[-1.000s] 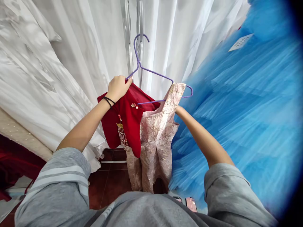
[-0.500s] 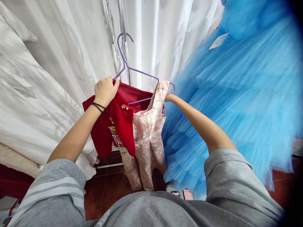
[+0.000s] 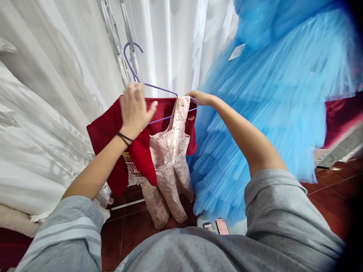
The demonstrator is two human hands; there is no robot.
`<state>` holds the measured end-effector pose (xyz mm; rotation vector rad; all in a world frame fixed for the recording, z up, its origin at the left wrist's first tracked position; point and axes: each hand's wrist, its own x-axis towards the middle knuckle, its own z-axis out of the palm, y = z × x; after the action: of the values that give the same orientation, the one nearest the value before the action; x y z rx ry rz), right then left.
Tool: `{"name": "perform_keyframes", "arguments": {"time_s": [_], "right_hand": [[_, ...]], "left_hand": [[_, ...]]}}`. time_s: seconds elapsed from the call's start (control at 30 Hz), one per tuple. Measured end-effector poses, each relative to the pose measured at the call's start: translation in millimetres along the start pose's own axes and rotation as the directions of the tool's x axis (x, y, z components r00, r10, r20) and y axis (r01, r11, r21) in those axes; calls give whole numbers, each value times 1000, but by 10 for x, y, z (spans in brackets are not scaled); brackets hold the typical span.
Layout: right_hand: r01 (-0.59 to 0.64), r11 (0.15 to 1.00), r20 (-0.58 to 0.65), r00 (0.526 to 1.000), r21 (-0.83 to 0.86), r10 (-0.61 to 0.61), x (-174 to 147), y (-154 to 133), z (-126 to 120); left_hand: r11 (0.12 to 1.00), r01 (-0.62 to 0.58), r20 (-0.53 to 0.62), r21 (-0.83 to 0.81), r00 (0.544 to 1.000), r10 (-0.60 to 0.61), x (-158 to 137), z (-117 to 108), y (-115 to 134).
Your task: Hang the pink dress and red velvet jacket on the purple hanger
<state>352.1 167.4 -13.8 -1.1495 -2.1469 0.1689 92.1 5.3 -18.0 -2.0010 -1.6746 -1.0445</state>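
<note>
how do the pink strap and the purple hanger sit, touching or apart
Touching: the head view shows the pink strap looped over the purple hanger, which shows on both sides of it.

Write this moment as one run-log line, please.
left hand: open, in front of red jacket; right hand: at right end of hanger, hold unclear; pink outfit: strap on hanger

Bright light overall, left hand point(image 3: 134, 110) blurred, both right corners black.
</note>
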Motion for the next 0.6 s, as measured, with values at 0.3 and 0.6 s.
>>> {"name": "perform_keyframes", "arguments": {"time_s": [0.3, 0.6], "right_hand": [[-80, 972, -79, 995, -219, 64, 62, -334, -475], [-179, 900, -253, 964, -396, 81, -516, -992, -596]], "left_hand": [[879, 74, 285, -470, 956, 72, 511, 1088, 534], [783, 120, 178, -610, 984, -12, 572, 1444, 166]]}}
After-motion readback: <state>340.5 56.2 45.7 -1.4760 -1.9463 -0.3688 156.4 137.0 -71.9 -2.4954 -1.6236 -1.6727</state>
